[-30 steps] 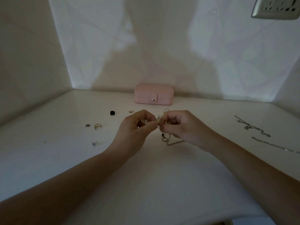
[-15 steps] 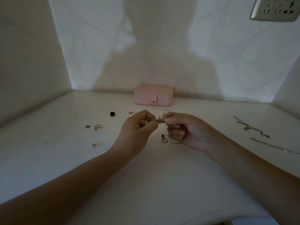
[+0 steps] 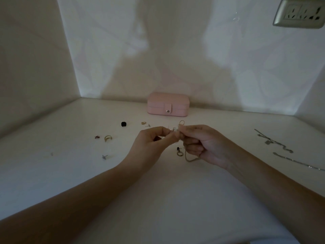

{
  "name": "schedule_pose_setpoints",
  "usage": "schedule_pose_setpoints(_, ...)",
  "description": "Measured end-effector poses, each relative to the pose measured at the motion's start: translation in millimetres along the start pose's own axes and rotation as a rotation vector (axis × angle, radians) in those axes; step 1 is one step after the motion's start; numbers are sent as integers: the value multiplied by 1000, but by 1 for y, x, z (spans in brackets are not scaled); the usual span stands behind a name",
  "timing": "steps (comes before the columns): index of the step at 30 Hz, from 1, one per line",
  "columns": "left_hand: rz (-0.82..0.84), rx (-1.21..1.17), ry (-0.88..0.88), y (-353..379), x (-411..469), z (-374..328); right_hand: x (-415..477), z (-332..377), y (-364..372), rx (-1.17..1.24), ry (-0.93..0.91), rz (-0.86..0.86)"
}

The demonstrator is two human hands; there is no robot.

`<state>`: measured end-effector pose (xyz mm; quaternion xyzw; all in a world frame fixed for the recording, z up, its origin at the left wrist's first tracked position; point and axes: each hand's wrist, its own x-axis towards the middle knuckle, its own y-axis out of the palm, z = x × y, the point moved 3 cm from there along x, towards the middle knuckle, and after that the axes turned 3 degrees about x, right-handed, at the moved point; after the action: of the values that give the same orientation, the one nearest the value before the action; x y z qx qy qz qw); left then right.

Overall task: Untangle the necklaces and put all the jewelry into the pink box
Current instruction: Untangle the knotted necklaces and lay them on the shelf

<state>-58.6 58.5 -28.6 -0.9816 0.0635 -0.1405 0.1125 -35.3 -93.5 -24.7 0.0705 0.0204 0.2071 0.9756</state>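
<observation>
I'm mid-untangle, left hand [image 3: 151, 143] and right hand [image 3: 198, 143] pinching the knotted necklace [image 3: 189, 158] at centre, pink box [image 3: 168, 103] snapped shut at twelve o'clock (nothing packed yet).

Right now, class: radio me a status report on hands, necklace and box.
Left hand and right hand both pinching the tangled necklace. Pink box shut, snap fastened. Loose jewelry on the table; nothing blocking.

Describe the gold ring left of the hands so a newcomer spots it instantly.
Start at the pink box against the back wall, then come forward and left across the white table. The gold ring lies beside a tiny dark reddish piece; it is the only wide, open gold band there.
</observation>
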Motion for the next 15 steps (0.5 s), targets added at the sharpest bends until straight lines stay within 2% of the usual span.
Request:
schedule_pose_setpoints(9,4,-69,-100,-3,1,0,-2,2,0,26,-8,-4)
schedule_pose_setpoints(12,6,-39,-39,1,1,-1,-2,1,2,39,13,53)
schedule_pose_setpoints(15,0,143,44,7,-3,-3,-3,-2,6,-60,26,121)
